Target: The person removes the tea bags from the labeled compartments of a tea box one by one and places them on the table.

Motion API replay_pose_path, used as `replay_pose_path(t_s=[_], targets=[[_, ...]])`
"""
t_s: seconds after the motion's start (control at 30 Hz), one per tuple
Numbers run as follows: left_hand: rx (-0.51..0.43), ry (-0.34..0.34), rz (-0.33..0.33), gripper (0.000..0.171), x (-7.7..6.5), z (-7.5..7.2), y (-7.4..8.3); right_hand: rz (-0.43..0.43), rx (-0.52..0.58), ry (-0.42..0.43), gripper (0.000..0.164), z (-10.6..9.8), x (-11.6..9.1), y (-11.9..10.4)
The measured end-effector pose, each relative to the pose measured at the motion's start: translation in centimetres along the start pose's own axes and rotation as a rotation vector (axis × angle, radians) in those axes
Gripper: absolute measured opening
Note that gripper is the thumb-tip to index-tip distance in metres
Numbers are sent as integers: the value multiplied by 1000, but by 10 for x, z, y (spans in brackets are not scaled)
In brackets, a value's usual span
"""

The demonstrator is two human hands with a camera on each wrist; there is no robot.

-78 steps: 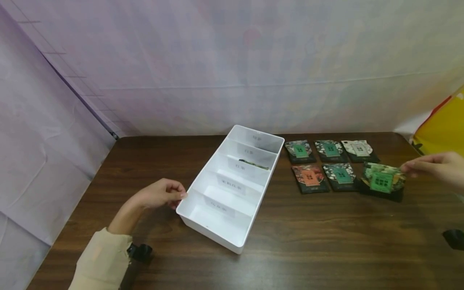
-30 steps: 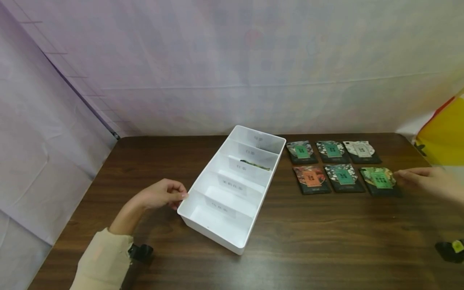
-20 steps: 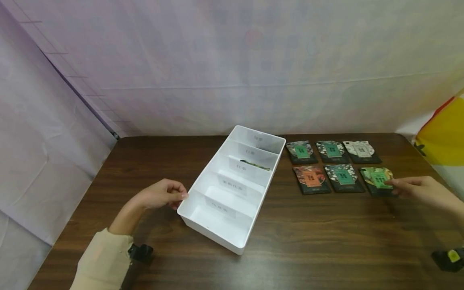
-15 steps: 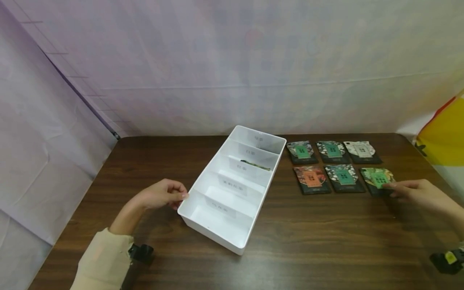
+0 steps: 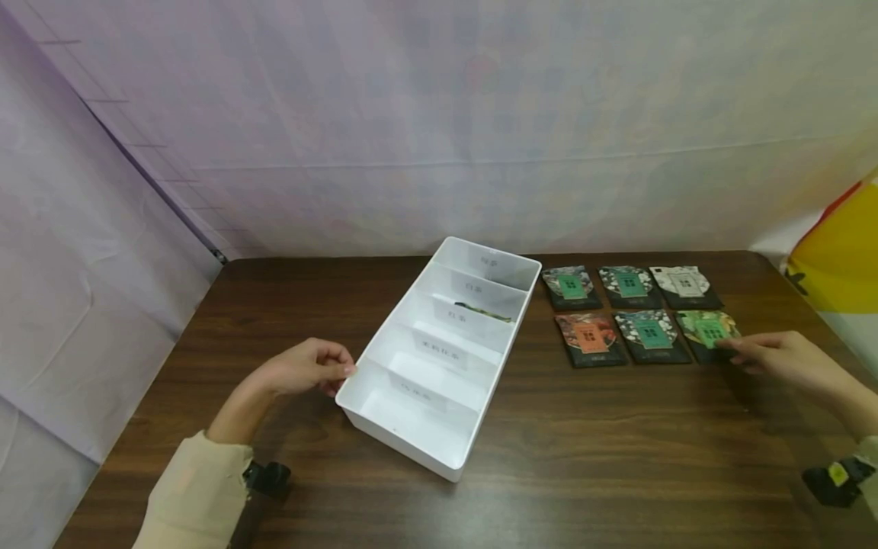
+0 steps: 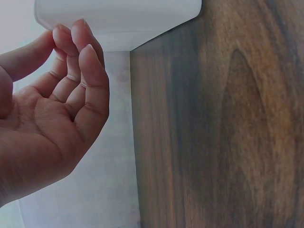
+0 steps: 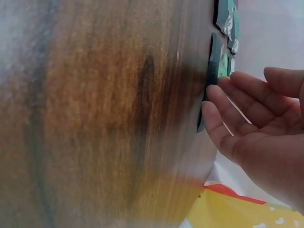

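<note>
Currently right hand [image 5: 782,358] at the bright green packet [image 5: 706,332], right end of the near row on the worktop [image 5: 583,442]; fingers loosely spread, gently bent, tips touching the packet's right side; no pinch shows in either view; left hand [image 5: 302,367] pinches the left rim of the white tray [image 5: 411,451] near its front corner.

Step in hand, as I judge it: nudging the packet about within its row; best done with light fingertip pressure, low and flat, pushing along the surface rather than down, so the pouch neither buckles nor rides over the teal packet [image 5: 652,337] just beside it; left hand should need only a soft hold, enough to steady the tray without skewing it.

Bearing: packet lies flat, printed face up; dark band toward the person, patterned end toward the curtain [image 5: 480,191]; far end leans slightly left; long axis probably front to back, though foreshortening makes this uncertain; tray's long axis plainer, running away from the person and veering right; a standing packet [image 5: 483,312] shows on edge inside, seemingly second compartment from the far end.
</note>
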State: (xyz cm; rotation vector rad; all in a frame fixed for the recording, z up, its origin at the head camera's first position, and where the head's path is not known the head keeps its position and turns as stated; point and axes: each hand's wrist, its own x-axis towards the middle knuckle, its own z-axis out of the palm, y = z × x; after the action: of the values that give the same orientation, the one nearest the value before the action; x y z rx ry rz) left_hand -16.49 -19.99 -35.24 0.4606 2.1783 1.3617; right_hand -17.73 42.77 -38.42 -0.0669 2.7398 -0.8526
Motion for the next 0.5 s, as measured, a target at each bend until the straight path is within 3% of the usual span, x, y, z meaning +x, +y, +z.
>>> replay_pose_path(t_s=[0.5], targets=[[-7,-11,9,15,0,1,1,12,-30,9,57,-11,2,-14]])
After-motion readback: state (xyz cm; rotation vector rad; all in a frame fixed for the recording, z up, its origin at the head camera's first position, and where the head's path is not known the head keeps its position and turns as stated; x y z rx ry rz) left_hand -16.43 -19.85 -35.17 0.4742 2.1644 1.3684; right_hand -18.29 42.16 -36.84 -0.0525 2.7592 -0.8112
